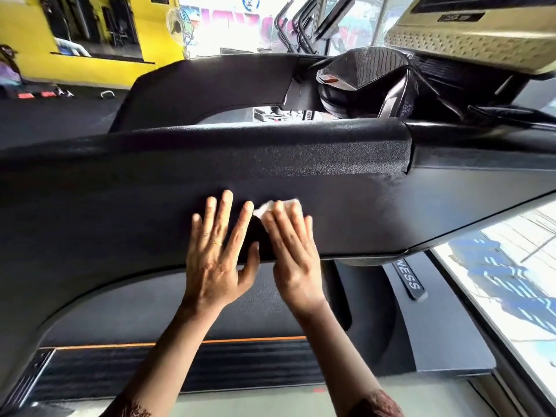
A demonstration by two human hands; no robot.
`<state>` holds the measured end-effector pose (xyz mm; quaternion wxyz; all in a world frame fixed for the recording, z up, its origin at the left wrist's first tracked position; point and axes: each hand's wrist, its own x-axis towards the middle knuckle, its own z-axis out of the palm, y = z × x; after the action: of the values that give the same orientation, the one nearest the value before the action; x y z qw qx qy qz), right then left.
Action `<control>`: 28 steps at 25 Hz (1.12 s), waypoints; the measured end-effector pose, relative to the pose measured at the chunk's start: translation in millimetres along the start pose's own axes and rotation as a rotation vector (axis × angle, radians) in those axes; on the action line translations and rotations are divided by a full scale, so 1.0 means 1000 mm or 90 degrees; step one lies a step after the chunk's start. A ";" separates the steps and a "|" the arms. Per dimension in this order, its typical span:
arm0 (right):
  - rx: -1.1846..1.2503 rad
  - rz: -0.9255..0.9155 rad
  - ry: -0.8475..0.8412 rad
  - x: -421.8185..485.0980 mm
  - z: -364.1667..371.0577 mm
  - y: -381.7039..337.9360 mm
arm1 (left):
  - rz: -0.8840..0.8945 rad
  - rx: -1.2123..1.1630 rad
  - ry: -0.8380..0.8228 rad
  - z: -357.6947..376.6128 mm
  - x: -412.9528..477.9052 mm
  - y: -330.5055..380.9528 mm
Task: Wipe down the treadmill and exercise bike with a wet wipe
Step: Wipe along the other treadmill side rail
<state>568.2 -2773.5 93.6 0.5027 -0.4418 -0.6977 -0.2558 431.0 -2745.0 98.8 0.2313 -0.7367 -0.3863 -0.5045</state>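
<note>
Wet wipe (268,207), white and bunched, sits dead centre of the frame, pinned under your right hand (293,257) on the black padded treadmill handrail (120,206). Your right fingers are straight and press down on the wipe, not clenched; it pokes out at 11 o'clock of that hand. Your left hand (218,251) is just beside it at 9 o'clock, fingers released and spread, palm flat on the same rail, thumb at the rail's lower edge. Treadmill belt (120,374) with an orange stripe is at 6 o'clock. Beige console (466,37) is at 1 o'clock, yellow wall (27,34) at 11 o'clock.
</note>
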 end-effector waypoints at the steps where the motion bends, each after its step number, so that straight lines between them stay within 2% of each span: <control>1: -0.007 -0.045 -0.015 0.011 -0.002 0.003 | -0.001 0.006 -0.001 0.000 0.000 0.000; 3: -0.056 -0.047 0.026 0.020 -0.015 0.023 | -0.003 0.013 0.004 -0.001 0.000 0.001; 7: -0.095 0.251 0.264 0.004 -0.033 0.053 | -0.003 0.006 0.008 0.001 0.001 0.007; 8: -0.089 0.291 0.283 0.005 -0.028 0.045 | 0.004 0.004 0.007 0.003 0.002 0.010; 9: -0.069 0.276 0.252 0.009 -0.023 0.034 | 0.012 0.001 0.004 0.004 0.003 0.013; 12: -0.022 -0.048 0.016 0.020 -0.026 0.028 | 0.043 -0.014 -0.011 0.010 0.004 0.026; 13: -0.041 -0.118 -0.021 0.024 -0.036 0.041 | 0.049 -0.019 -0.012 0.012 0.005 0.030; 14: -0.066 -0.121 -0.011 0.024 -0.048 0.057 | 0.052 -0.020 -0.011 0.013 0.006 0.033; 15: -0.091 -0.056 0.044 0.021 -0.060 0.074 | 0.051 -0.021 -0.009 0.014 0.006 0.036; 17: -0.140 0.182 0.217 0.010 -0.082 0.105 | 0.049 -0.027 -0.005 0.018 0.007 0.045; 18: -0.145 0.288 0.273 0.004 -0.088 0.109 | 0.049 -0.032 -0.007 0.020 0.007 0.050; 19: -0.143 0.329 0.286 -0.002 -0.087 0.105 | 0.052 -0.039 -0.011 0.023 0.007 0.056; 20: -0.129 0.304 0.245 -0.007 -0.082 0.094 | 0.056 -0.046 -0.015 0.026 0.007 0.061; 23: -0.054 -0.005 -0.054 -0.031 -0.066 0.071 | 0.052 -0.063 -0.038 0.032 0.005 0.073; 25: -0.088 -0.108 -0.109 -0.042 -0.078 0.090 | 0.038 -0.063 -0.041 0.033 0.006 0.077; 26: -0.103 -0.079 -0.079 -0.045 -0.088 0.107 | 0.035 -0.058 -0.038 0.034 0.007 0.079; 28: -0.109 0.116 0.068 -0.040 -0.113 0.137 | 0.037 -0.049 -0.035 0.036 0.010 0.085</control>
<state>745.8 -2812.5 86.0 0.5211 -0.5302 -0.6024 -0.2907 521.7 -2766.0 97.9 0.2069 -0.7695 -0.3511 -0.4918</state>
